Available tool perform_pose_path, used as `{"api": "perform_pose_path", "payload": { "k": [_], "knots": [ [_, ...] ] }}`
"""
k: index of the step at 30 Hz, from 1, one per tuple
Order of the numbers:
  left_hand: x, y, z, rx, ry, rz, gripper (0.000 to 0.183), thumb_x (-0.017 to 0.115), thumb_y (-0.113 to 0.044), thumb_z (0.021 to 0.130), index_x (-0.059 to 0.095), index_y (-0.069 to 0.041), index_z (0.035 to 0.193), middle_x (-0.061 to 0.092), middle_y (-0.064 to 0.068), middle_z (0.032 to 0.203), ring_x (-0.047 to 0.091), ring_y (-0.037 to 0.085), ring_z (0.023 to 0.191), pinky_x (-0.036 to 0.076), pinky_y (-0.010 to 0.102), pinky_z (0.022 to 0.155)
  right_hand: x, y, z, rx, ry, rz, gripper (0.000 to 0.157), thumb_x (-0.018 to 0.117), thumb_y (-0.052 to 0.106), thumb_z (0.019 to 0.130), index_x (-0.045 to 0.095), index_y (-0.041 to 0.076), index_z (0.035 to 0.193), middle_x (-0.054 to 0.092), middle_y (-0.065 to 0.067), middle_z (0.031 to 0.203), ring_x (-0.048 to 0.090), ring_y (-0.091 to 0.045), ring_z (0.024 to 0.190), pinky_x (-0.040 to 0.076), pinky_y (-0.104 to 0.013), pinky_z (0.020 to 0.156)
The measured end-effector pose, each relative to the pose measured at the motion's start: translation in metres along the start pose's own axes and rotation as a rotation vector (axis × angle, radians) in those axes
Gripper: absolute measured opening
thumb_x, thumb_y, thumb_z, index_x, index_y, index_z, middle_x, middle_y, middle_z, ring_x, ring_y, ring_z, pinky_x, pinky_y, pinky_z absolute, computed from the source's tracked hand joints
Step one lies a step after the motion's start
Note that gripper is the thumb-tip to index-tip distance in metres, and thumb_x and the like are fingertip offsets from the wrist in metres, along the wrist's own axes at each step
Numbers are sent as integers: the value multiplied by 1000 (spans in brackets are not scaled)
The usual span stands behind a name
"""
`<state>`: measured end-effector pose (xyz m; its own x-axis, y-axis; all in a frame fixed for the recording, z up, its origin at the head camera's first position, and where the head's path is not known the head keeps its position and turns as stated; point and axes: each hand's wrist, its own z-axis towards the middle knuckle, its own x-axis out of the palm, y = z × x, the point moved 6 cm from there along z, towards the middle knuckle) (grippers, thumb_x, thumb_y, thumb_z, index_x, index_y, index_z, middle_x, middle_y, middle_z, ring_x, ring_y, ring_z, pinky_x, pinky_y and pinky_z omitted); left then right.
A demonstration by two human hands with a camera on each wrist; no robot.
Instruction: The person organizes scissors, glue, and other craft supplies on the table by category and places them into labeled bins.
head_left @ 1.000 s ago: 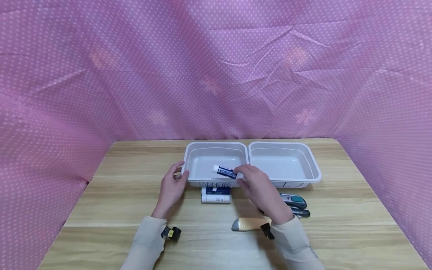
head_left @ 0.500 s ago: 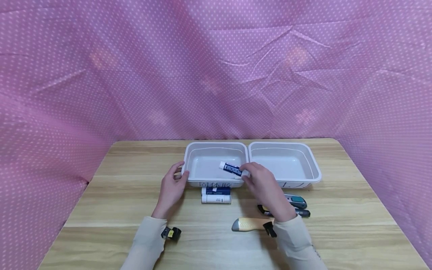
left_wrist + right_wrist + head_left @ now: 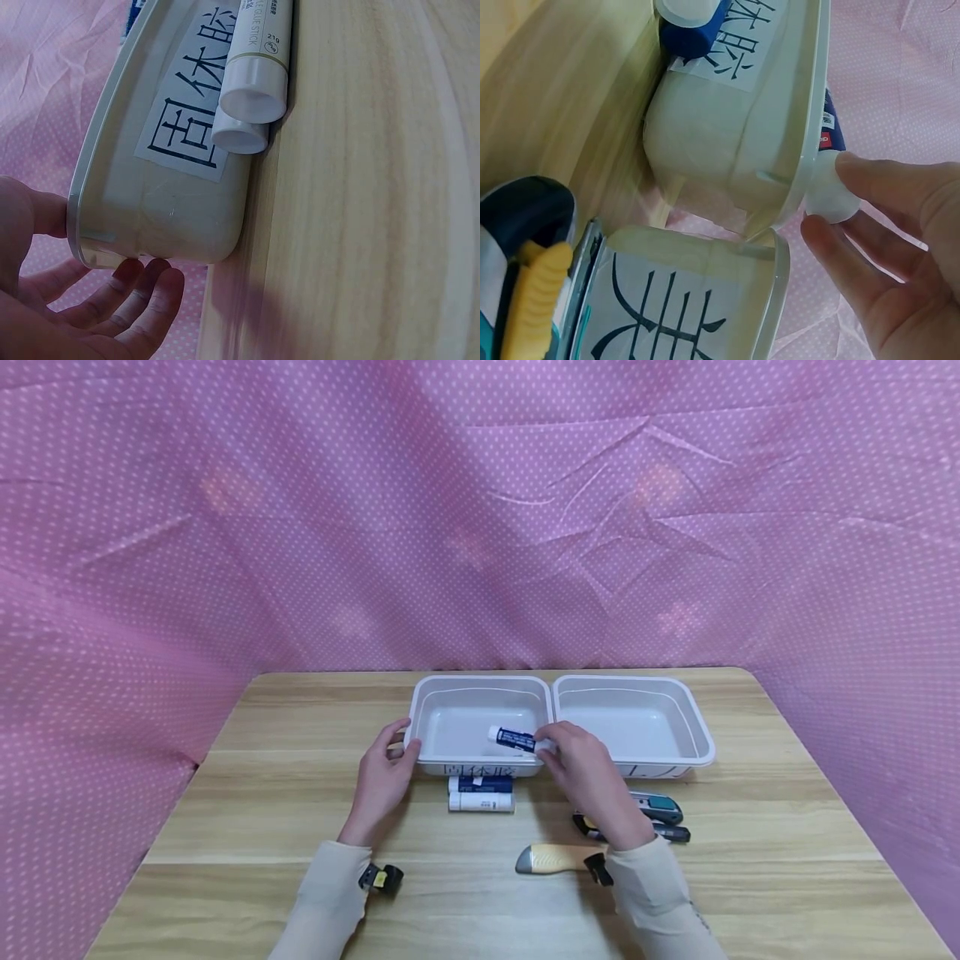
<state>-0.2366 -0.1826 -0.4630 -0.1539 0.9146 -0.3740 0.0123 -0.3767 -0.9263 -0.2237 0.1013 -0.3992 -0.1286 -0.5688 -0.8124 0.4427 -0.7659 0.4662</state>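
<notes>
In the head view my right hand [image 3: 588,777] pinches a blue glue stick [image 3: 515,739] with white ends over the left grey-white plastic box [image 3: 480,678]. The right wrist view shows thumb and fingertips on its white end [image 3: 831,191], beyond the box's rim. My left hand [image 3: 382,781] holds that box's left side; in the left wrist view the thumb meets the rim and the fingers [image 3: 157,300] touch the wall below. Before the box lie a blue glue stick [image 3: 487,784] and a white one [image 3: 480,802], side by side.
A second box [image 3: 633,679] stands against the first on the right; both bear paper labels in front. Near my right forearm lie a teal-and-grey utility knife [image 3: 660,806], a black knife [image 3: 671,833] and a yellow-orange one [image 3: 558,858]. A pink dotted cloth hangs behind.
My right hand has moved slightly right with the glue stick, which now lies a little lower and flatter than half a second ago. The left hand has stayed on the box.
</notes>
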Motion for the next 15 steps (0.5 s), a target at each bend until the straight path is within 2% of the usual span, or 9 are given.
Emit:
{"api": "perform_pose_path", "payload": {
  "k": [4, 15],
  "knots": [
    [0, 0, 0, -2, 0, 0, 47, 60, -19, 103, 50, -10, 148, 60, 22, 133, 66, 39, 118, 60, 44, 95, 2, -1, 0, 19, 8, -3, 17, 75, 7, 93, 74, 6, 110, 73, -8, 106, 70, -21, 95, 63, -35, 82],
    [0, 0, 0, -4, 2, -1, 46, 60, -21, 103, 51, -11, 148, 61, 20, 133, 66, 37, 118, 60, 44, 95, 2, 1, 0, 18, 12, 0, 20, 75, -1, 90, 74, 6, 109, 73, -8, 109, 69, -21, 100, 62, -38, 86]
  ]
}}
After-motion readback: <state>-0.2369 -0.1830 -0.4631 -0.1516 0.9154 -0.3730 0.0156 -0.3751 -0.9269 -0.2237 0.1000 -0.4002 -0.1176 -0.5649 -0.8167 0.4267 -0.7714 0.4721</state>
